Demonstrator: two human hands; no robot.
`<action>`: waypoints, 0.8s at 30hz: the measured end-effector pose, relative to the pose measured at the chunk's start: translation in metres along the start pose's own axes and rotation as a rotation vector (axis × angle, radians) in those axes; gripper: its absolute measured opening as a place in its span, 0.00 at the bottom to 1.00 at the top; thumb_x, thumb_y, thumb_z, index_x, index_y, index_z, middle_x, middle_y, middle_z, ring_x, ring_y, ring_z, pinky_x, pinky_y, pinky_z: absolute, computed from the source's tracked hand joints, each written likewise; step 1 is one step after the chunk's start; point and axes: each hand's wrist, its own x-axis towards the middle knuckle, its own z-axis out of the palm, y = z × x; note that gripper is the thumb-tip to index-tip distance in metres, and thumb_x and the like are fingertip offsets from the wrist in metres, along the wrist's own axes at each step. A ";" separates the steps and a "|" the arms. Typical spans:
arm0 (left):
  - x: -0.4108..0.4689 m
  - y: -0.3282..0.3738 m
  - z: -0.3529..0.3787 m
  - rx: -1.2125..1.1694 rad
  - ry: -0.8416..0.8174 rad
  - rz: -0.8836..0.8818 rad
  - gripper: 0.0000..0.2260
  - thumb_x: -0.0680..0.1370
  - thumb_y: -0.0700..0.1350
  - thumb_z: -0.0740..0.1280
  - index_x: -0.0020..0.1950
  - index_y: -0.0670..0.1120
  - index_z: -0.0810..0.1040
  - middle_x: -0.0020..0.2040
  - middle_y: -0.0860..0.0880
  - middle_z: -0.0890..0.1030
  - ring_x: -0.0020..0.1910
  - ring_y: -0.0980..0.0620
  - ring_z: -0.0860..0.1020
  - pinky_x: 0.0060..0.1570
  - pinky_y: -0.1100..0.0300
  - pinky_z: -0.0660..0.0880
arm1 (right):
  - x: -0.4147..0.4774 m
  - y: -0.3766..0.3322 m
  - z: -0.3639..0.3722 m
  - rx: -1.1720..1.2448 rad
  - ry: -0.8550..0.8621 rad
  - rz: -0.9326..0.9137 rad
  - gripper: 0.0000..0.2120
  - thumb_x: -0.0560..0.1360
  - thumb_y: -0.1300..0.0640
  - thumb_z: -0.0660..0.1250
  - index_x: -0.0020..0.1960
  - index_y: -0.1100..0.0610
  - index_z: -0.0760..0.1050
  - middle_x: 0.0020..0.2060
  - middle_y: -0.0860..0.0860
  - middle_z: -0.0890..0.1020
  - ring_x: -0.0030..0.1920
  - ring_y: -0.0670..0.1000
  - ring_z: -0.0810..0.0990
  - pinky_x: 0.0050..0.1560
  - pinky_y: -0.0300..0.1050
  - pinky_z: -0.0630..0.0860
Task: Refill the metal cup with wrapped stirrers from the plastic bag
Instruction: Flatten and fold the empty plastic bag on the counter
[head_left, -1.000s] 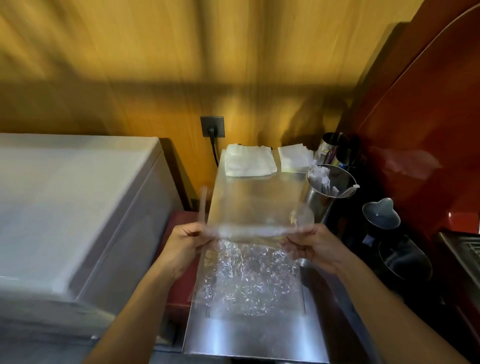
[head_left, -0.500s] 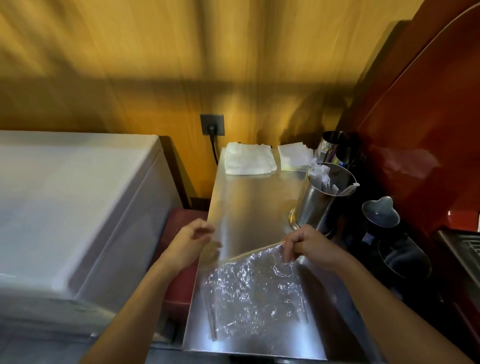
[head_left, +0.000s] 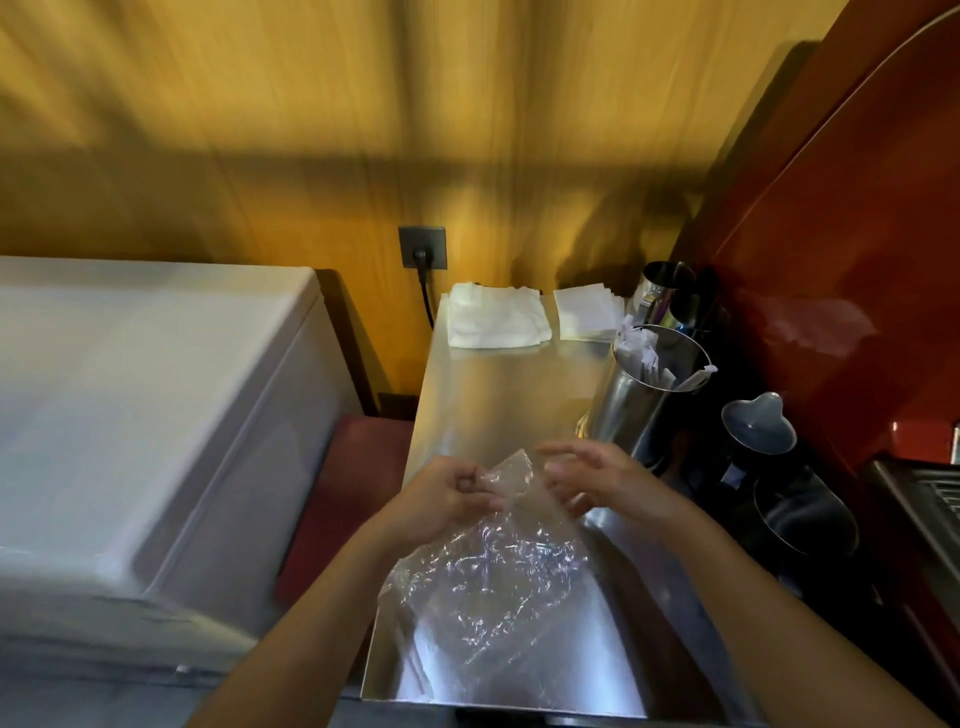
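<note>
A clear, crinkled plastic bag (head_left: 493, 587) lies on the steel counter (head_left: 498, 395), its top corner lifted. My left hand (head_left: 447, 499) pinches that corner between thumb and fingers. My right hand (head_left: 597, 483) hovers just right of the corner, fingers spread, touching the bag's edge at most lightly. The metal cup (head_left: 631, 405) stands upright at the counter's right side, beyond my right hand. Wrapped stirrers (head_left: 649, 358) stick up inside it. The bag looks empty.
A folded white cloth (head_left: 496, 322) and a stack of white napkins (head_left: 587, 314) lie at the counter's far end. Dark metal pitchers (head_left: 675, 296) and black jugs (head_left: 758, 431) crowd the right side. A white chest lid (head_left: 130, 405) lies to the left.
The bag's top edge, earlier stretched between both hands, has been gathered toward the middle. My left hand now pinches its corner and my right hand has let go and opened.
</note>
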 end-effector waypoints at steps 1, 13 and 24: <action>0.000 0.000 0.000 -0.032 0.039 0.010 0.06 0.69 0.34 0.72 0.37 0.40 0.76 0.32 0.50 0.84 0.27 0.59 0.76 0.27 0.68 0.70 | 0.000 0.003 -0.001 -0.065 -0.005 0.018 0.18 0.62 0.48 0.72 0.50 0.53 0.78 0.39 0.52 0.82 0.37 0.49 0.78 0.35 0.39 0.73; -0.011 0.002 0.002 -0.109 0.149 -0.047 0.06 0.69 0.34 0.72 0.36 0.43 0.78 0.30 0.47 0.82 0.29 0.50 0.78 0.32 0.59 0.75 | 0.008 -0.001 0.003 0.066 0.159 -0.095 0.08 0.68 0.67 0.70 0.42 0.56 0.77 0.25 0.46 0.81 0.25 0.39 0.77 0.26 0.30 0.71; -0.007 0.002 -0.001 -0.397 0.478 0.007 0.04 0.70 0.35 0.71 0.37 0.41 0.79 0.35 0.44 0.80 0.28 0.53 0.78 0.25 0.65 0.73 | 0.013 0.023 0.029 0.313 0.206 0.062 0.09 0.63 0.64 0.74 0.36 0.56 0.75 0.25 0.48 0.78 0.25 0.45 0.72 0.27 0.36 0.69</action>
